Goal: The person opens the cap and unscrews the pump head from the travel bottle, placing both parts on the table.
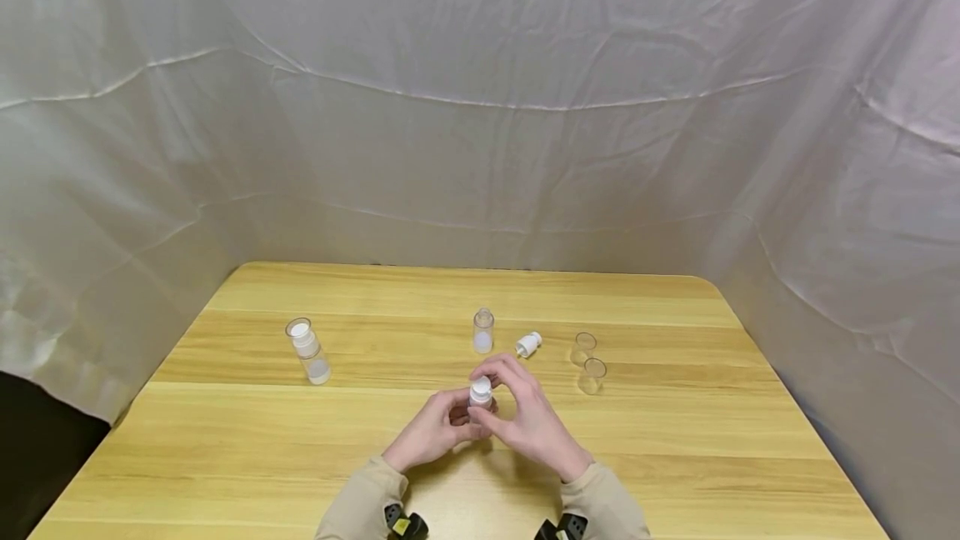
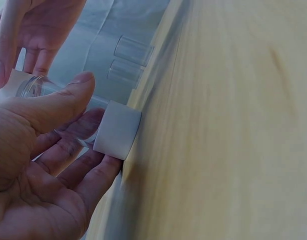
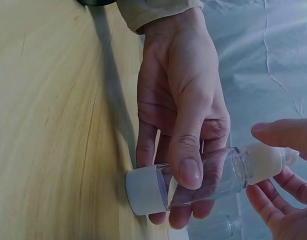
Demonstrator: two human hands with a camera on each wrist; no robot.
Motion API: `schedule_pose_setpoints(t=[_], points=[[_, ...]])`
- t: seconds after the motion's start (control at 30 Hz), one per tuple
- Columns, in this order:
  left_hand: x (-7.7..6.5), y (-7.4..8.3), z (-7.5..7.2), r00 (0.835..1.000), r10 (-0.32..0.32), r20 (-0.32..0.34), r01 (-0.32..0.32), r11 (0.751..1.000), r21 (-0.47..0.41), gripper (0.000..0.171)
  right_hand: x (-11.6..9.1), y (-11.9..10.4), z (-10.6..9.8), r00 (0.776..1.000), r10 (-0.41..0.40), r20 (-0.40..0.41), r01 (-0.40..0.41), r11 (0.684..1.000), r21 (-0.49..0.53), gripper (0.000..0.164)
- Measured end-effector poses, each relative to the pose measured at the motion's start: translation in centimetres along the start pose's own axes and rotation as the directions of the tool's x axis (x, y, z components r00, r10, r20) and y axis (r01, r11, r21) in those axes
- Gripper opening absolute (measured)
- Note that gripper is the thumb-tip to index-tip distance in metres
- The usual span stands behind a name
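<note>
A small clear bottle point(image 3: 218, 172) with a white base point(image 2: 118, 131) and a white pump top point(image 1: 481, 391) stands upright at the near middle of the table. My left hand point(image 1: 433, 430) grips its clear body, thumb on one side and fingers round the other. Around the white pump collar point(image 3: 265, 162) curl the thumb and fingers of my right hand point(image 1: 528, 423). Beyond the hands, a second bottle point(image 1: 483, 332) stands with no pump on it. A loose white pump point(image 1: 528, 345) lies on its side just right of that bottle.
Two clear cylindrical caps point(image 1: 585, 348) point(image 1: 592, 377) stand to the right on the wooden table point(image 1: 675, 440). At left stands another bottle point(image 1: 307, 352) with a white pump and a clear cap over it. Grey cloth point(image 1: 480, 148) hangs round the back and sides.
</note>
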State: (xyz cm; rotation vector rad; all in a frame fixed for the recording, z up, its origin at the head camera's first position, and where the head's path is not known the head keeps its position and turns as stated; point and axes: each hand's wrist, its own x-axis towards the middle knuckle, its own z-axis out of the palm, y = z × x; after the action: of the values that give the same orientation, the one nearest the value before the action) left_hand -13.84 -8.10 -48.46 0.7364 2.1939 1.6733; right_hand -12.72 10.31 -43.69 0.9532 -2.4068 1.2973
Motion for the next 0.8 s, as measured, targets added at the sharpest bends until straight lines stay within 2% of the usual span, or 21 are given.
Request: schedule_pose_setpoints(t=[0.2, 0.37, 0.5, 0.67, 0.8], points=[[0.11, -0.01, 0.15, 1.000, -0.022, -0.004, 0.022, 1.000, -0.016, 0.043, 0.00, 0.21, 0.09, 1.000, -0.022, -0.019, 0.022, 1.000, 0.002, 0.036], [0.10, -0.04, 0.09, 1.000, -0.014, -0.010, 0.014, 1.000, 0.006, 0.040, 0.05, 0.27, 0.00, 0.999, -0.036, 0.010, 0.036, 0.999, 0.006, 0.033], [0.08, -0.06, 0.02, 1.000, 0.008, -0.005, -0.007, 1.000, 0.015, 0.039, 0.04, 0.20, -0.01, 1.000, -0.018, 0.026, 0.018, 1.000, 0.007, 0.036], [0.09, 0.00, 0.07, 1.000, -0.006, -0.007, 0.006, 1.000, 0.008, 0.042, 0.02, 0.19, 0.14, 1.000, -0.005, -0.002, 0.005, 1.000, 0.006, 0.037], [0.07, 0.04, 0.13, 1.000, -0.017, -0.015, 0.017, 1.000, 0.011, 0.043, 0.08, 0.22, 0.25, 0.999, -0.026, -0.023, 0.026, 1.000, 0.003, 0.036]])
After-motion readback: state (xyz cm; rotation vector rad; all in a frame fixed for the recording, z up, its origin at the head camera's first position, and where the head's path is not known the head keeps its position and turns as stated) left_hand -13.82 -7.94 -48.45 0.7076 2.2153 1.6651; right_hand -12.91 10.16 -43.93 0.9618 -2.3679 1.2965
